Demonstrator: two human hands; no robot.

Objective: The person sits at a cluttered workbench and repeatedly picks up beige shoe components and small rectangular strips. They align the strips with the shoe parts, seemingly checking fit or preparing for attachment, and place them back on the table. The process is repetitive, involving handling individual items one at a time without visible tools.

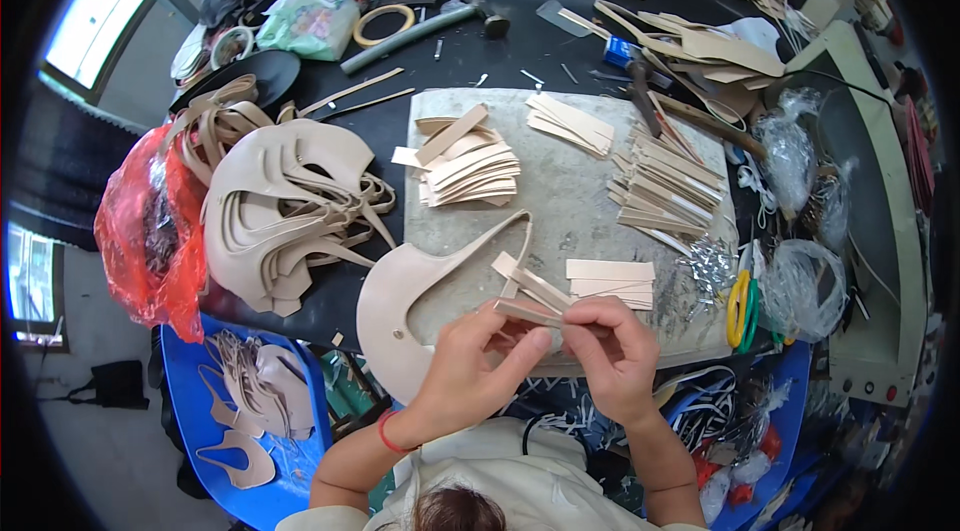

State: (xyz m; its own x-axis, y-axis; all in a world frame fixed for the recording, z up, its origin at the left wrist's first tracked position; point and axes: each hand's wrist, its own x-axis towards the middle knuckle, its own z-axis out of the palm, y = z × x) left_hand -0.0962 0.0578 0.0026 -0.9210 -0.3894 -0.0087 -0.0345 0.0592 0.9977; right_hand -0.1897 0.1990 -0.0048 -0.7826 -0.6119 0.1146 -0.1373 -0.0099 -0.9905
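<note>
Near the front edge of a pale worn slab (560,186), my left hand (475,356) and my right hand (612,351) are closed on beige leather strips (530,313). The fingertips of both hands meet at the strips' right end. One strip slants up and away to the left from the fingers. A curved beige leather panel (385,316) with a small metal stud lies left of my hands, its narrow arm reaching over the slab. Just beyond my right hand rests a small stack of flat strips (610,279). My palms hide part of what I hold.
More strip piles (470,166) lie on the slab, beside scattered small metal parts (710,266). Yellow-handled scissors (738,309) sit at its right edge. Stacked curved panels (265,201) and a red plastic bag (150,241) stand left. A hammer (420,36) lies behind; a blue bin (185,401) is below.
</note>
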